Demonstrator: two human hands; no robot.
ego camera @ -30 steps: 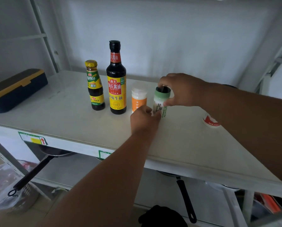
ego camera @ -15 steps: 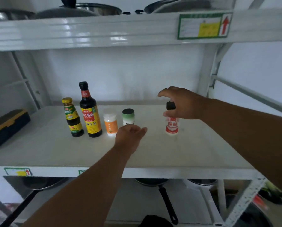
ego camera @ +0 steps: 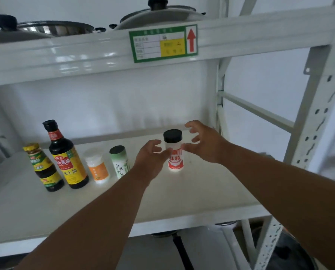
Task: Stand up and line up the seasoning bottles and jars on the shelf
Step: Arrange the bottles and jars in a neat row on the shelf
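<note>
L hand (ego camera: 150, 159): fingers spread, thumb tip at red jar (ego camera: 174, 152), maybe touching.
R hand (ego camera: 205, 142): fingers wide open, just beside jar, no grip.
Red jar: upright on shelf (ego camera: 201, 193), right end of row.
Hard to see: green jar (ego camera: 119, 160) bottom hidden by L arm.

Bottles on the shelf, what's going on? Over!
Left hand and right hand open, flanking the red-label jar. Jar upright, set apart right of the four-bottle row. Nothing in the way.

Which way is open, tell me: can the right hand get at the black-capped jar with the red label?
Probably yes. The right hand is open just right of the black-capped jar, with nothing between them; the left hand flanks only the other side.
</note>
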